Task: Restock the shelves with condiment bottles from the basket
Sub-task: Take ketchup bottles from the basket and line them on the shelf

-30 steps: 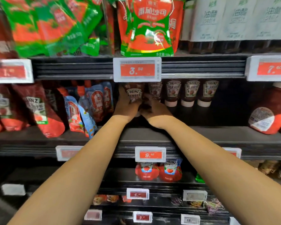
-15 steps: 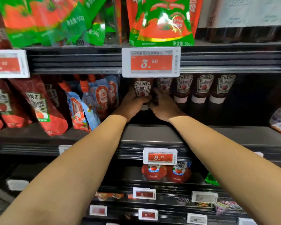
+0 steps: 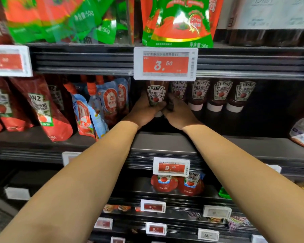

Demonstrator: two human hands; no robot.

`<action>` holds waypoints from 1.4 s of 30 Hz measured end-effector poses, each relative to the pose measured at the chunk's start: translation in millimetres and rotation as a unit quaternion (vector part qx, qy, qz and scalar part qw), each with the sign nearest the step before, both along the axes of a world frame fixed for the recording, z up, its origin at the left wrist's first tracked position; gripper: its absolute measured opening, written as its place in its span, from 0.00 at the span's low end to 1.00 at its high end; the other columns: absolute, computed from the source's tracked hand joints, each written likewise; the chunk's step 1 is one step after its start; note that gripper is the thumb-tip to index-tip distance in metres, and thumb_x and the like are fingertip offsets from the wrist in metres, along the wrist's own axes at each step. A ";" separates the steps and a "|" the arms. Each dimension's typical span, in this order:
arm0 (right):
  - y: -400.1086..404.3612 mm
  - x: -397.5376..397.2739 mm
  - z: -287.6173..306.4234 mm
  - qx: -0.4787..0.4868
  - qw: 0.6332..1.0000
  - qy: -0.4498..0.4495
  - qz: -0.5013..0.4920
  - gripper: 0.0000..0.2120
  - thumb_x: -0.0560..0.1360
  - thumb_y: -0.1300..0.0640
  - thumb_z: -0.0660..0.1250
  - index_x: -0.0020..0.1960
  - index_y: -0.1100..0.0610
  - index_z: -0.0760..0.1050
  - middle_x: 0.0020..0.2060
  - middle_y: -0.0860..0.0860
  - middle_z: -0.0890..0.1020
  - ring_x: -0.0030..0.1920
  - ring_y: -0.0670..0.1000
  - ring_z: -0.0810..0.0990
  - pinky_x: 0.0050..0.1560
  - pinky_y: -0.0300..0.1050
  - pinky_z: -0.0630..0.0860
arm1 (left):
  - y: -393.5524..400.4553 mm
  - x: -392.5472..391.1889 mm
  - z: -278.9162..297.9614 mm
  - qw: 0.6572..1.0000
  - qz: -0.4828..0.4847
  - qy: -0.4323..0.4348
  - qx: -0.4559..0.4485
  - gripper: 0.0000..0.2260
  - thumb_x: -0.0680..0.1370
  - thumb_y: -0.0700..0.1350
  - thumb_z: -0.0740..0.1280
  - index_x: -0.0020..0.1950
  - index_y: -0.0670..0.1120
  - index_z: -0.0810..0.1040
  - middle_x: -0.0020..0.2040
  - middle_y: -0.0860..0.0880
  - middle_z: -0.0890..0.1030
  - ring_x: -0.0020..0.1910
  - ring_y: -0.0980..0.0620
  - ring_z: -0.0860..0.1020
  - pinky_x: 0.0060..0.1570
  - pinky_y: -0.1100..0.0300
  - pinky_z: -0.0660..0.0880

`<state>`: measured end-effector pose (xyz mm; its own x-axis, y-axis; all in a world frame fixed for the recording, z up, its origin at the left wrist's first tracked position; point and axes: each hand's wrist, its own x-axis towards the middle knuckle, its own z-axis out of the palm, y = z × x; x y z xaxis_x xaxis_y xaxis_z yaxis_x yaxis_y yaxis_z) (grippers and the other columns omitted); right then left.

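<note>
Red ketchup bottle [image 3: 156, 95] is being gripped cap-down by the left hand [image 3: 142, 112], fingers curled round it, while the right hand [image 3: 178, 113] is clasping a neighbouring bottle [image 3: 177, 90], lining both up with the row on the shelf [image 3: 253, 146].

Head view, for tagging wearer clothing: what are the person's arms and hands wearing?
Both forearms are bare, with no sleeves in view. The right hand has a thin ring on one of its fingers. The left hand shows no ring, glove or watch.

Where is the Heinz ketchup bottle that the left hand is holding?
The Heinz ketchup bottle is centre frame on the middle shelf, directly under the 3.50 price tag, at the left end of the bottle row, between the left hand and right hand.
</note>
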<state>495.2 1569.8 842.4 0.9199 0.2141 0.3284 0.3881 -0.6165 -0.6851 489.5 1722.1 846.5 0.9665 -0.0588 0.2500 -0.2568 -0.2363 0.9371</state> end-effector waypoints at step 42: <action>-128.3 -359.8 -232.2 0.158 0.926 0.164 -0.302 0.10 0.75 0.60 0.74 0.53 0.53 0.77 0.45 0.49 0.81 0.46 0.49 0.80 0.53 0.45 0.78 | 56.8 -250.9 -96.2 0.916 -0.054 -0.300 0.261 0.11 0.72 0.40 0.67 0.53 0.49 0.76 0.51 0.63 0.72 0.53 0.58 0.72 0.58 0.67 0.67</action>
<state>135.4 1441.5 610.3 0.9014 -0.4319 -0.0309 -0.2231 -0.4020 -0.8880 238.6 1778.9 750.3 0.6463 -0.4097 0.6438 -0.7367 -0.5548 0.3865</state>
